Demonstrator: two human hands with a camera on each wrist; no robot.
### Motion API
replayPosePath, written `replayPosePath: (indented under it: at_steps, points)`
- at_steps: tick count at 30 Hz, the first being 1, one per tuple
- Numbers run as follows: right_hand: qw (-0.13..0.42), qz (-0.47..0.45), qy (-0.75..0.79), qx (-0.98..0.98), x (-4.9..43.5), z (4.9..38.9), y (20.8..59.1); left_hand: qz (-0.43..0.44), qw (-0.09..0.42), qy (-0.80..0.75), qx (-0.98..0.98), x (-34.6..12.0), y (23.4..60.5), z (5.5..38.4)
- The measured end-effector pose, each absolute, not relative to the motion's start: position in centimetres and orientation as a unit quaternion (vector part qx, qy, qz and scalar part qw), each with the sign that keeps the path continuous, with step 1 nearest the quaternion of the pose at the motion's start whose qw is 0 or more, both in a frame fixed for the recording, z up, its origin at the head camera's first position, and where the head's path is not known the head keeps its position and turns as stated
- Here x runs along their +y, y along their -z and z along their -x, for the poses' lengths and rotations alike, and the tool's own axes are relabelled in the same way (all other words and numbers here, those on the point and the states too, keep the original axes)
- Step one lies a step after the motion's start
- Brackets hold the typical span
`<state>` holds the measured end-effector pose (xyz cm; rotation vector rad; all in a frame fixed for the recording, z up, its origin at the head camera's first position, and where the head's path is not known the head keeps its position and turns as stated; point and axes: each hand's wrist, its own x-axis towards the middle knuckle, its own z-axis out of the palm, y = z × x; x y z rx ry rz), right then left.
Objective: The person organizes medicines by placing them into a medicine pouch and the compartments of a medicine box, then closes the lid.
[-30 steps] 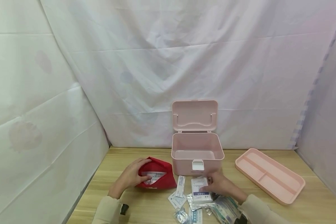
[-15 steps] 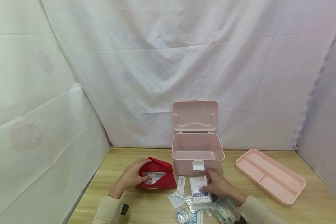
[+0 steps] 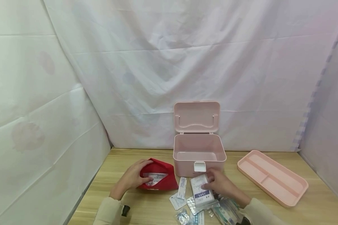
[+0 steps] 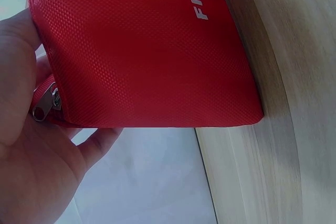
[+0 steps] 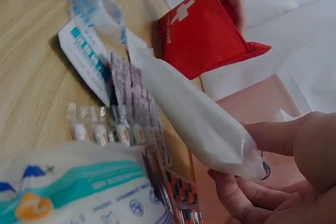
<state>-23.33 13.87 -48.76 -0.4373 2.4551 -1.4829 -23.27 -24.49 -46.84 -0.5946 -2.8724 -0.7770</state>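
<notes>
My left hand (image 3: 133, 175) grips the mouth of a red first-aid pouch (image 3: 169, 181), thumb at the opening. White printed packets (image 3: 158, 177) show inside it. In the left wrist view the pouch's zipper pull (image 4: 46, 102) hangs beside the palm. Between thumb and fingers, my right hand (image 3: 221, 183) pinches a flat white packet (image 3: 198, 187) in a clear plastic sleeve with a blue label band. The right wrist view catches this packet (image 5: 194, 114) edge-on, tilted above blister packs (image 5: 137, 95) of pills and a printed sachet (image 5: 86, 59).
A pink box (image 3: 199, 168) with its lid (image 3: 196, 116) raised stands behind the packet. To the right lies a pink divided tray (image 3: 273, 178). Loose on the wooden table (image 3: 124, 156) are a narrow printed packet (image 3: 181, 187), a clear-wrapped roll (image 3: 183, 217) and a plastic bag of supplies (image 3: 226, 211).
My right hand has raised and tilted the white packet, its near end now swung toward the right. My left hand and the red pouch have stayed in place.
</notes>
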Motion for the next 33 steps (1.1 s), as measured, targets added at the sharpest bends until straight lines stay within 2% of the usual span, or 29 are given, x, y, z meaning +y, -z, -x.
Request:
replayPosePath:
  at_steps: [6,20,26,33]
  points:
    - [0.163,0.150,0.522,0.824,14.1,23.3,48.4,0.197,0.057,0.256,-0.945,-24.5,46.8,23.2]
    - [0.224,0.174,0.557,0.780,13.1,22.0,47.6,0.204,0.066,0.255,-0.943,-24.5,46.9,23.3]
    - [0.211,0.204,0.553,0.780,12.2,21.6,47.1,0.212,0.074,0.251,-0.941,-24.6,47.2,23.3]
    - [0.192,0.246,0.560,0.767,11.1,21.7,46.8,0.195,0.054,0.258,-0.945,-24.5,47.0,23.3]
